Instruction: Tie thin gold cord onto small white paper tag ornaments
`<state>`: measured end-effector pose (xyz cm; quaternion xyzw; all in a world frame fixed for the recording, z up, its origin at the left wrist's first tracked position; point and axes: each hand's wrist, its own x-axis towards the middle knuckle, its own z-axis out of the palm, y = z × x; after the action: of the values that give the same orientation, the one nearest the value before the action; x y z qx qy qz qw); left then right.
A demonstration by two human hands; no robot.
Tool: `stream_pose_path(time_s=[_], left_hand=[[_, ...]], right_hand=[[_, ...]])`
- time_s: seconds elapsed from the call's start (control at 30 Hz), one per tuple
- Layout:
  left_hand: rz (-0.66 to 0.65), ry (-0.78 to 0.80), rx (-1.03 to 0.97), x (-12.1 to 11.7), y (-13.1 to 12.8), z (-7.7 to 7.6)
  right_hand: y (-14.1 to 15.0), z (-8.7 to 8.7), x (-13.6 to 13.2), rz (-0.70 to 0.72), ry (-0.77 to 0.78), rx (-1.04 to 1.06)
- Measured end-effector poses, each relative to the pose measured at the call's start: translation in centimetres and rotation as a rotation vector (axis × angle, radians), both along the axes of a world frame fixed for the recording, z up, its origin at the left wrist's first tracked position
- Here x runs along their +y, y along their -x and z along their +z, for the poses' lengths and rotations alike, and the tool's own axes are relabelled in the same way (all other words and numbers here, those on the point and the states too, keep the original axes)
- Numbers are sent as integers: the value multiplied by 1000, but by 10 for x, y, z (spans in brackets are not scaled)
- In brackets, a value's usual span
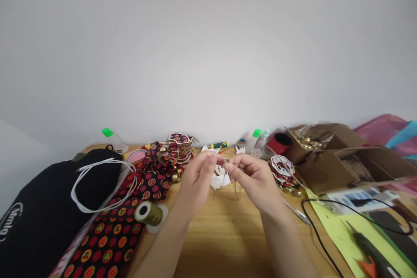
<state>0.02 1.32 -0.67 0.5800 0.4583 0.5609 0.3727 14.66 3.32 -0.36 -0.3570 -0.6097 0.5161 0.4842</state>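
Cloth (112,234), black with red and orange rounds, at lower left; bag (61,208) beside it, white coil (74,191) over both. Spool (153,213) at the cloth's right edge; charms (180,150) piled above it. Screwdriver (219,144) just beyond the hands, near centre. Fingers partly cover a white disc (220,170) lying behind them. Cable (314,233) loops across the lower right, over a yellow sheet (329,221).

Left hand (199,174) and right hand (253,178) raised at centre, fingertips nearly meeting. Right: thumb and forefinger pinched on thin cord (237,191), loose strands hanging below. Left: thumb and fingers drawn close; cannot tell whether it grips the cord too.

Rear box (342,134), right: gold bells (312,142) in clear plastic. Front box (321,171): contents unclear. Green-capped bottle (252,141) right of centre.
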Motion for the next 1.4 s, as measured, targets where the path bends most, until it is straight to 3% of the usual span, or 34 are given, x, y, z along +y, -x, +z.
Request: stream_pose_path(time_s=[0.2, 0.87, 1.13, 1.4], left_hand=[[-107, 59, -39, -4, -9, 0], [-63, 50, -191, -10, -19, 0], [-15, -27, 0, -6, -10, -1], [-22, -125, 33, -7, -5, -1]], right_hand=[[1, -1, -3, 27, -3, -29], [6, 3, -11, -66, -180, -120], [5, 2, -13, -24, -115, -124], [4, -1, -12, 16, -43, -57]])
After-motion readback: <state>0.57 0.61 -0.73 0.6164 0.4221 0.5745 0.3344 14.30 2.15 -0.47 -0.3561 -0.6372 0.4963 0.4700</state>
